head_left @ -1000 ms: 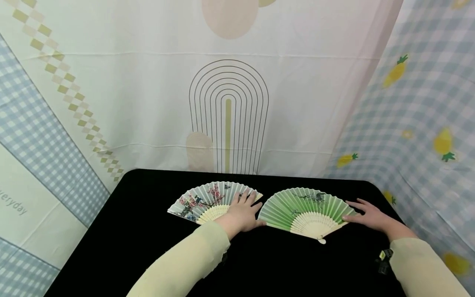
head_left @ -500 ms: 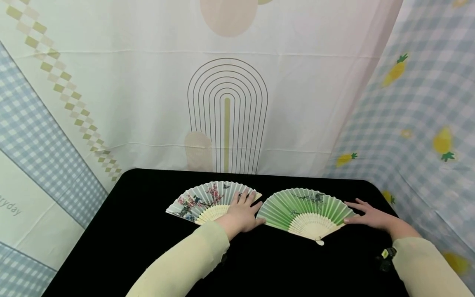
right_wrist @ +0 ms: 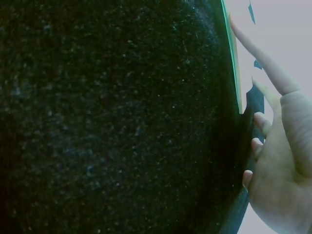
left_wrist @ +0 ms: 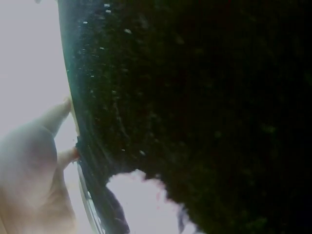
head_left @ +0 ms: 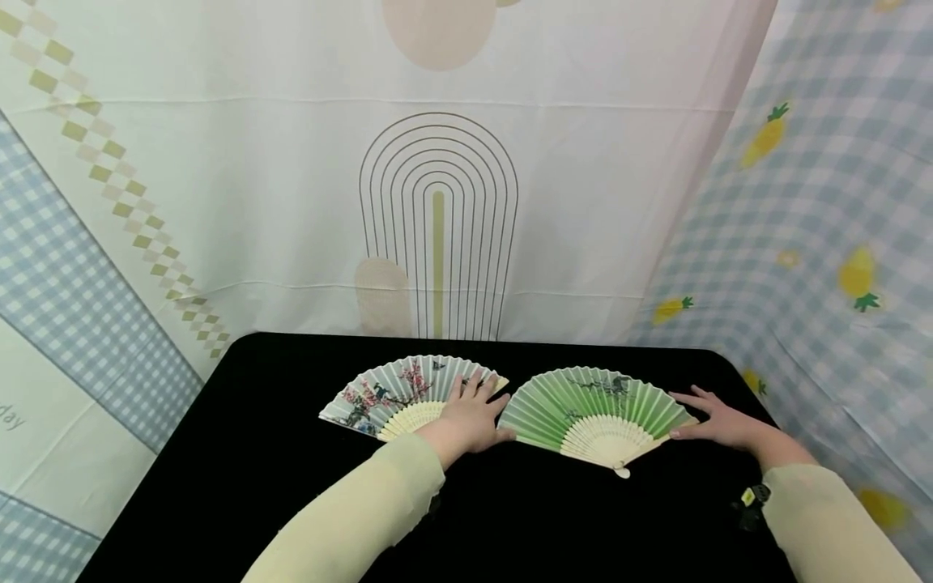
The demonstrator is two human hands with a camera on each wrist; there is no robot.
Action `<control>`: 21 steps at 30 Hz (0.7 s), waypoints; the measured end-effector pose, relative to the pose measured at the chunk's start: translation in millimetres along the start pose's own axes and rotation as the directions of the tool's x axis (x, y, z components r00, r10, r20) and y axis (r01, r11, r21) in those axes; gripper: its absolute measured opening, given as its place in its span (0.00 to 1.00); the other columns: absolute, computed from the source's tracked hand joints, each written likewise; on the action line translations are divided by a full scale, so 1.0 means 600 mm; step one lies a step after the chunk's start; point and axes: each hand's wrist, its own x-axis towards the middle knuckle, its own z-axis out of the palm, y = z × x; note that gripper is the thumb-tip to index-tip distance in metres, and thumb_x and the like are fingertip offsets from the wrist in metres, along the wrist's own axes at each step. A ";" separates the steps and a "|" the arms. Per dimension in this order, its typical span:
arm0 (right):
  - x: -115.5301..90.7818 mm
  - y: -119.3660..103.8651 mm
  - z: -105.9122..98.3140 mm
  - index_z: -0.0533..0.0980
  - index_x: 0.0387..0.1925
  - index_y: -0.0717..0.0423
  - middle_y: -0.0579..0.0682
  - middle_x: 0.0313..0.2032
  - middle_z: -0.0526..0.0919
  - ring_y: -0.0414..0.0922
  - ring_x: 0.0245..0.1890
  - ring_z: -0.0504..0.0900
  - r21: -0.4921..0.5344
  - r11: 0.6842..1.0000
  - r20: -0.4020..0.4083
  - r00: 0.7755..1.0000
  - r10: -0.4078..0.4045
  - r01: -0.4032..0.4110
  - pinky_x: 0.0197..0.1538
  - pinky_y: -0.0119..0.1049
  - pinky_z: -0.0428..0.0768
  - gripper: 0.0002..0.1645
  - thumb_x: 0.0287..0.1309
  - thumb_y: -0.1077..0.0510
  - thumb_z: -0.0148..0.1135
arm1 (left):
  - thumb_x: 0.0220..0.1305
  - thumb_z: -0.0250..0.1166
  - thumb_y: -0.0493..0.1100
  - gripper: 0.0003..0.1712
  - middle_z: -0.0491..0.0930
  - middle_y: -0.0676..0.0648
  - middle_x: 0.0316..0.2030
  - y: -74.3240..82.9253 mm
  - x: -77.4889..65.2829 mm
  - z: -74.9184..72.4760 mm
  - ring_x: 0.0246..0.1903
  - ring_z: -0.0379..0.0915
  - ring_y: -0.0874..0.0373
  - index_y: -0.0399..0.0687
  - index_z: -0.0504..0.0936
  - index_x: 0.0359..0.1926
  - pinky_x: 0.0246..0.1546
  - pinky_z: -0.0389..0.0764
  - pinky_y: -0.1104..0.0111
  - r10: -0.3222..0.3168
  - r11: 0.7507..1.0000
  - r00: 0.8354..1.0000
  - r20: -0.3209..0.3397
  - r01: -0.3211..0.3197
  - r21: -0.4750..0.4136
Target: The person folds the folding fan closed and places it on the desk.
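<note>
My left hand (head_left: 466, 423) is resting, fingers spread, on the right end of the floral fan (head_left: 386, 397), my right hand (head_left: 723, 424), unclenched, is touching the right corner of the green fan (head_left: 583, 409), lying between my hands, near the far edge of the worktop (head_left: 525, 526)

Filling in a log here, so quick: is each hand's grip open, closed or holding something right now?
Left hand: grip open, spread over the flowered fan.
Right hand: grip open, at the right edge of the green fan.
</note>
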 end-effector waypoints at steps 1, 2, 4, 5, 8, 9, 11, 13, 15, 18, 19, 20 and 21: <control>-0.001 0.001 0.000 0.50 0.75 0.68 0.80 0.70 0.28 0.82 0.65 0.25 -0.001 1.000 -0.002 1.000 -0.007 0.007 0.56 0.83 0.44 0.49 0.65 0.50 0.65 | 0.69 0.47 0.73 0.42 0.41 0.48 0.79 -0.001 0.001 0.000 0.77 0.31 0.45 0.65 0.55 0.78 0.75 0.38 0.45 0.003 1.000 1.000 0.001 -0.003 -0.009; -0.001 0.001 0.001 0.51 0.74 0.68 0.80 0.70 0.28 0.82 0.65 0.26 0.005 1.000 -0.006 1.000 -0.011 0.011 0.56 0.83 0.44 0.49 0.65 0.50 0.64 | 0.68 0.48 0.73 0.42 0.42 0.48 0.79 -0.001 0.001 -0.001 0.77 0.31 0.45 0.66 0.55 0.78 0.74 0.38 0.45 0.002 1.000 1.000 0.001 -0.002 -0.017; -0.003 0.001 0.001 0.51 0.74 0.69 0.81 0.70 0.29 0.83 0.65 0.27 0.009 1.000 -0.012 1.000 -0.015 0.015 0.56 0.83 0.45 0.48 0.65 0.50 0.64 | 0.67 0.50 0.73 0.42 0.43 0.49 0.78 -0.002 0.002 -0.002 0.77 0.32 0.45 0.66 0.56 0.77 0.74 0.38 0.45 -0.004 1.000 1.000 -0.003 0.003 -0.030; -0.003 0.000 0.001 0.52 0.74 0.69 0.81 0.70 0.29 0.83 0.65 0.28 0.016 1.000 -0.018 1.000 -0.014 0.015 0.56 0.83 0.46 0.48 0.65 0.50 0.64 | 0.67 0.50 0.73 0.42 0.43 0.49 0.78 -0.002 0.002 -0.002 0.77 0.32 0.44 0.67 0.56 0.77 0.74 0.39 0.45 -0.008 1.000 1.000 -0.006 0.008 -0.029; -0.003 -0.003 0.003 0.54 0.72 0.71 0.80 0.70 0.30 0.82 0.66 0.29 0.018 1.000 -0.040 0.999 -0.010 0.011 0.57 0.82 0.49 0.48 0.63 0.51 0.66 | 0.66 0.52 0.73 0.43 0.43 0.49 0.78 -0.001 0.003 -0.002 0.77 0.33 0.43 0.68 0.56 0.77 0.74 0.39 0.44 -0.024 0.999 1.000 -0.017 0.023 -0.026; -0.003 -0.004 0.004 0.55 0.72 0.71 0.80 0.70 0.31 0.82 0.66 0.30 0.018 1.000 -0.048 0.999 -0.010 0.011 0.58 0.81 0.51 0.47 0.63 0.52 0.66 | 0.66 0.52 0.73 0.43 0.44 0.49 0.78 -0.001 0.003 -0.002 0.76 0.33 0.43 0.69 0.56 0.77 0.74 0.39 0.44 -0.026 0.999 0.999 -0.022 0.026 -0.023; -0.004 -0.006 0.007 0.55 0.72 0.71 0.80 0.71 0.31 0.82 0.66 0.31 0.028 1.000 -0.061 0.998 -0.012 0.014 0.58 0.80 0.53 0.47 0.63 0.53 0.67 | 0.65 0.52 0.73 0.43 0.44 0.49 0.78 0.000 0.003 -0.001 0.76 0.33 0.43 0.69 0.56 0.77 0.74 0.39 0.44 -0.033 0.999 0.999 -0.030 0.033 -0.017; -0.004 -0.009 0.010 0.54 0.72 0.71 0.80 0.71 0.32 0.82 0.66 0.32 0.034 0.999 -0.070 0.997 -0.015 0.017 0.58 0.79 0.55 0.47 0.63 0.55 0.66 | 0.66 0.53 0.73 0.43 0.44 0.49 0.78 0.000 0.003 0.000 0.76 0.33 0.43 0.69 0.56 0.77 0.74 0.39 0.43 -0.039 0.999 0.998 -0.039 0.038 -0.014; -0.006 -0.011 0.012 0.54 0.73 0.71 0.80 0.71 0.32 0.81 0.67 0.33 0.043 0.999 -0.083 0.996 -0.014 0.018 0.58 0.78 0.57 0.47 0.63 0.55 0.66 | 0.66 0.53 0.72 0.42 0.45 0.49 0.78 0.001 0.002 0.001 0.76 0.34 0.42 0.70 0.56 0.77 0.74 0.39 0.43 -0.042 0.999 0.998 -0.053 0.042 -0.015; -0.006 -0.012 0.015 0.53 0.73 0.70 0.80 0.71 0.35 0.81 0.67 0.37 0.050 0.998 -0.107 0.994 -0.020 0.025 0.58 0.76 0.60 0.47 0.63 0.54 0.66 | 0.67 0.53 0.70 0.41 0.46 0.49 0.78 0.002 0.000 0.001 0.76 0.34 0.42 0.70 0.56 0.77 0.74 0.39 0.43 -0.043 0.999 0.997 -0.068 0.042 -0.022; -0.006 -0.012 0.016 0.53 0.73 0.71 0.80 0.71 0.36 0.81 0.67 0.39 0.048 0.998 -0.112 0.993 -0.026 0.032 0.57 0.75 0.62 0.47 0.63 0.54 0.66 | 0.68 0.53 0.70 0.41 0.46 0.49 0.78 0.002 0.000 0.001 0.76 0.34 0.42 0.70 0.56 0.77 0.74 0.39 0.42 -0.043 0.999 0.997 -0.071 0.041 -0.026; -0.006 -0.012 0.018 0.53 0.73 0.70 0.79 0.71 0.38 0.80 0.67 0.42 0.054 0.998 -0.118 0.993 -0.029 0.036 0.57 0.74 0.64 0.47 0.63 0.54 0.66 | 0.68 0.54 0.70 0.41 0.46 0.48 0.78 0.003 -0.001 0.001 0.76 0.34 0.42 0.70 0.56 0.77 0.74 0.39 0.42 -0.042 0.999 0.996 -0.077 0.039 -0.030; -0.007 -0.013 0.019 0.53 0.73 0.70 0.79 0.71 0.40 0.79 0.67 0.45 0.058 0.998 -0.123 0.992 -0.033 0.040 0.57 0.72 0.67 0.47 0.63 0.54 0.66 | 0.68 0.54 0.69 0.41 0.47 0.48 0.78 0.003 -0.002 0.002 0.76 0.35 0.41 0.70 0.56 0.77 0.74 0.39 0.42 -0.041 0.999 0.996 -0.080 0.038 -0.032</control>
